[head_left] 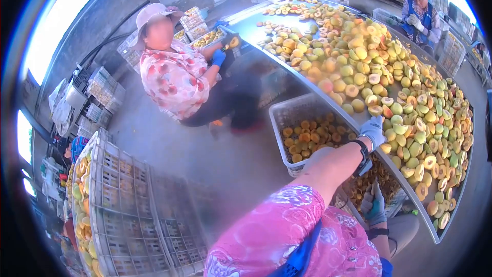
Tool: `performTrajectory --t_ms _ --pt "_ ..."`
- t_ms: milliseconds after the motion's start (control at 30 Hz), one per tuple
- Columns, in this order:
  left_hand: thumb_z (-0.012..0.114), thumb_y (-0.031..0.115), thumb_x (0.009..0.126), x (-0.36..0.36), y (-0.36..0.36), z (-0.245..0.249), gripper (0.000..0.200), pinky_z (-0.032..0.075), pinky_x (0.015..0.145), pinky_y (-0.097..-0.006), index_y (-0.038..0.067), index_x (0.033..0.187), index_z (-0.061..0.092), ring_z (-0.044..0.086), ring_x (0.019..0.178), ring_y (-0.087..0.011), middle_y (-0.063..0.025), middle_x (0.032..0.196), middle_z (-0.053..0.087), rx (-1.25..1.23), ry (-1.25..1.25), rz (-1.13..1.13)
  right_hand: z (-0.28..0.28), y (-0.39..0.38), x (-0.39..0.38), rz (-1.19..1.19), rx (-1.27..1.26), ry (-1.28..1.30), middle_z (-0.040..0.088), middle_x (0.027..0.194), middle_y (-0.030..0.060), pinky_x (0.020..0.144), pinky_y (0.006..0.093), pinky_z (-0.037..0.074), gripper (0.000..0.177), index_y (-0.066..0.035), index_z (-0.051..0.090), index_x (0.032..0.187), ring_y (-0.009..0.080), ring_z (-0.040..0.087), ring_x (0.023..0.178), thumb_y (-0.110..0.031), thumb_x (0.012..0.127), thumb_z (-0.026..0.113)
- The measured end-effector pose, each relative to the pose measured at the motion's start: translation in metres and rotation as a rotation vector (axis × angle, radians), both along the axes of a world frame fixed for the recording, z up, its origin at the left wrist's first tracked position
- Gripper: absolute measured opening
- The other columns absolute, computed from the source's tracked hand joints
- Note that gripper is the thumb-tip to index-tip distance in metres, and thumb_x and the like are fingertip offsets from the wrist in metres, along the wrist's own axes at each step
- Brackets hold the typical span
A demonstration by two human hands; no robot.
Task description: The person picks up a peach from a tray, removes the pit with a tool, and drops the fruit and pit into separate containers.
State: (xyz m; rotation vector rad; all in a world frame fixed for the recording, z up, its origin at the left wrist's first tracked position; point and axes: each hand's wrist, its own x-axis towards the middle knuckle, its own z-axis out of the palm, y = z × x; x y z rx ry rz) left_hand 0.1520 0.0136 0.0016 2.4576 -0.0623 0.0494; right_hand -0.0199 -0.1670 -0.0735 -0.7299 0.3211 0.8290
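Note:
My left hand (373, 131), in a light grey glove with a dark watch at its wrist, is at the near edge of the metal table (323, 92). Its fingers are bent against the peaches (410, 118) there, many of them cut in halves. Whether a piece is between the fingers is hidden. Lower down, beside the table's edge, my right hand (373, 206) wears a grey and teal glove. Its fingers are curled in with the thumb side up; what they hold, if anything, is too small to name. Below it lie fruit pieces (382, 177) in a crate.
A white crate (277, 128) of peach halves stands under the table edge. Opposite, a person in a hat (174, 72) handles fruit with blue gloves. Another person (423, 15) works at the far side. Stacked crates (128, 205) with fruit stand at the left.

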Motion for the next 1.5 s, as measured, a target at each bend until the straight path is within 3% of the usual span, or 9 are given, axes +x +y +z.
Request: performTrajectory --t_ms 333,500,533,567,767,1000,1100,1167,1500 --pt "0.071 0.018 0.069 0.009 -0.003 -0.023 0.065 0.049 0.089 -0.0425 0.006 0.126 0.044 0.058 0.105 -0.0343 -0.019 0.118 0.052 -0.057 -0.166 0.042 0.067 0.043 -0.027 -0.154 -0.637 -0.317 0.039 0.052 -0.0057 0.031 0.0234 0.023 0.031 -0.015 0.052 0.085 0.0073 0.029 0.034 -0.045 0.096 0.052" --pt "0.063 0.011 0.071 0.002 0.014 -0.014 0.031 0.048 0.083 -0.0453 0.0 0.1 0.06 0.058 0.096 -0.0417 -0.0241 0.099 0.061 -0.226 -0.18 -0.132 0.114 0.039 -0.016 0.069 -1.107 -1.055 0.051 0.07 -0.0035 0.049 0.0225 0.038 0.018 -0.008 0.055 0.091 0.0052 0.047 0.059 -0.023 0.098 0.048" --pt "0.063 0.012 0.071 0.0 0.013 -0.008 0.032 0.047 0.084 -0.0458 -0.002 0.1 0.06 0.058 0.098 -0.0412 -0.0253 0.099 0.061 -0.19 -0.164 -0.131 0.116 0.024 -0.011 0.27 -1.396 -1.568 0.058 0.091 0.0127 0.065 0.0418 0.049 0.015 -0.003 0.058 0.1 0.0324 0.059 0.071 -0.015 0.092 0.055" --pt "0.065 0.016 0.071 0.014 0.01 -0.031 0.036 0.047 0.086 -0.0454 -0.003 0.101 0.059 0.058 0.099 -0.0403 -0.025 0.1 0.061 0.021 -0.33 -0.249 0.142 0.034 -0.014 0.208 -1.569 -1.766 0.058 0.096 0.0192 0.066 0.0452 0.049 0.017 -0.004 0.059 0.1 0.0394 0.059 0.076 -0.017 0.091 0.055" --pt "0.067 0.038 0.074 0.003 0.001 -0.004 0.069 0.042 0.099 -0.0429 0.001 0.13 0.047 0.051 0.118 -0.0377 -0.025 0.131 0.049 0.061 -0.131 -0.126 0.216 0.055 -0.02 0.219 -1.697 -1.411 0.059 0.075 0.0168 0.058 0.0441 0.048 0.025 -0.004 0.052 0.103 0.0373 0.06 0.067 -0.026 0.091 0.055" --pt "0.073 0.041 0.073 0.002 0.003 -0.002 0.078 0.041 0.1 -0.0424 0.003 0.134 0.044 0.049 0.119 -0.0381 -0.0216 0.131 0.05 0.092 -0.069 -0.094 0.31 0.081 -0.061 0.41 -1.923 -2.247 0.047 0.067 0.0021 0.04 0.0305 0.036 0.018 -0.005 0.054 0.094 0.0143 0.052 0.05 -0.012 0.078 0.055" --pt "0.073 0.04 0.075 0.01 0.006 -0.021 0.079 0.038 0.102 -0.0421 0.003 0.137 0.041 0.047 0.12 -0.0381 -0.0233 0.129 0.049 0.132 -0.17 -0.117 0.357 0.088 -0.094 0.352 -1.696 -2.424 0.049 0.061 0.0028 0.037 0.0313 0.039 0.027 0.005 0.054 0.102 0.0187 0.056 0.048 -0.01 0.081 0.056" --pt "0.075 0.039 0.074 0.001 0.006 -0.001 0.081 0.038 0.102 -0.0418 0.004 0.138 0.04 0.045 0.122 -0.0383 -0.0228 0.129 0.048 0.116 -0.112 -0.098 0.378 0.091 -0.113 0.617 -1.541 -2.101 0.046 0.058 0.0041 0.037 0.0308 0.039 0.021 0.004 0.054 0.097 0.0197 0.056 0.047 -0.009 0.081 0.055" --pt "0.074 0.041 0.074 0.012 0.006 0.001 0.075 0.042 0.097 -0.0406 -0.001 0.13 0.046 0.052 0.116 -0.0354 -0.022 0.125 0.053 0.175 0.002 -0.151 0.364 0.078 -0.137 0.418 -1.676 -2.377 0.05 0.064 0.0056 0.038 0.0325 0.035 0.012 -0.004 0.059 0.083 0.0173 0.051 0.048 -0.014 0.076 0.056"
